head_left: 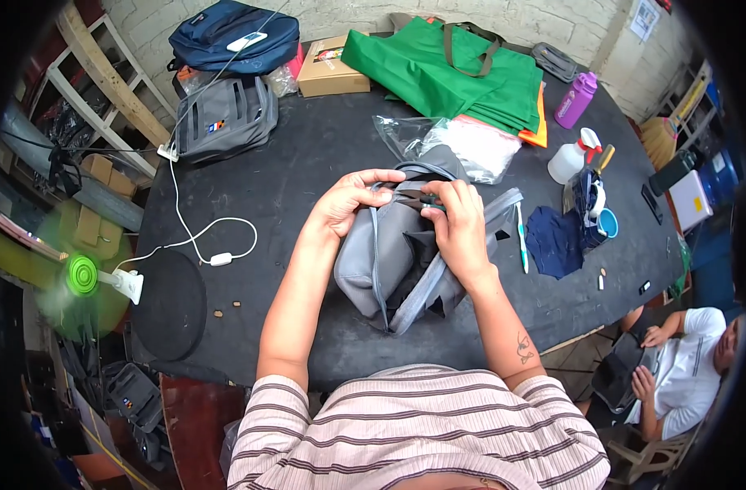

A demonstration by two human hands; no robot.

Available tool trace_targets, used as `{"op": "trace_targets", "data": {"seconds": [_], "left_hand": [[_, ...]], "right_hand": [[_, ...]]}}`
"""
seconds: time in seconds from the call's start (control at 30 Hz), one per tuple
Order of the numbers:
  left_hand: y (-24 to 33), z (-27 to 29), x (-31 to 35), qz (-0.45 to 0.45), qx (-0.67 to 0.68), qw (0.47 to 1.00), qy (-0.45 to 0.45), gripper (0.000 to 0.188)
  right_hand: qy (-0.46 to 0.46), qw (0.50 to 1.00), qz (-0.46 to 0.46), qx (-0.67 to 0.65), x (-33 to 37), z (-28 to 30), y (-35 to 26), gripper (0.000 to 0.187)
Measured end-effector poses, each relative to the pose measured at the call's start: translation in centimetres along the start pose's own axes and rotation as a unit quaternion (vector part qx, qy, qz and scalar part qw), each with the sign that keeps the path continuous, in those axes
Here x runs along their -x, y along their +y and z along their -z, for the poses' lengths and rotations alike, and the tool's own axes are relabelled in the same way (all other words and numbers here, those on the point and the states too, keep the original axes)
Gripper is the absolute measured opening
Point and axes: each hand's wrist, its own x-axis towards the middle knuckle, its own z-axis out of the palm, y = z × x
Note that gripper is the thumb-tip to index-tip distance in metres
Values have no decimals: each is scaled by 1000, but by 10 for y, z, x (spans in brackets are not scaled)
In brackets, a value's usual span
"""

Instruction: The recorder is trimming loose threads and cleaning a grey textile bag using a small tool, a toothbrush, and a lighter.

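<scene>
A grey bag (365, 253) lies on the table right in front of me, its zipper edges spread apart and dark lining showing. My left hand (346, 202) is closed on the bag's upper edge, thumb and forefinger pinching the fabric. In my right hand (461, 224) is a small pair of pliers (411, 197) with dark jaws and a teal handle, mostly covered by the fingers. The jaws point left at the bag's edge, close to my left thumb. What exactly lies between them is too small to make out.
Beyond the bag lie clear plastic packaging (479, 151) and a green bag (442, 73). To the right are a toothbrush (522, 237), dark blue cloth (555, 241), spray bottle (567, 162) and purple bottle (576, 101). A white cable (181, 204) and running fan (82, 275) are left. Another person sits lower right.
</scene>
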Motion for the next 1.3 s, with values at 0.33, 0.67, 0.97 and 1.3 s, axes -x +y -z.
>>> {"op": "trace_targets", "data": {"seconds": [0.33, 0.67, 0.97, 1.3], "left_hand": [[-7, 5, 0, -12, 11, 1000, -19, 45], [-5, -10, 5, -21, 3, 1000, -7, 38], [-1, -21, 32, -280, -532, 792, 108, 10], [-15, -59, 36, -386, -799, 417, 199, 19]], "right_hand": [[-38, 998, 18, -44, 2, -5, 13, 35], [-28, 995, -15, -98, -9, -8, 15, 21], [-47, 992, -89, -73, -7, -16, 2, 17], [-45, 990, -99, -89, -1, -8, 11, 21]]}}
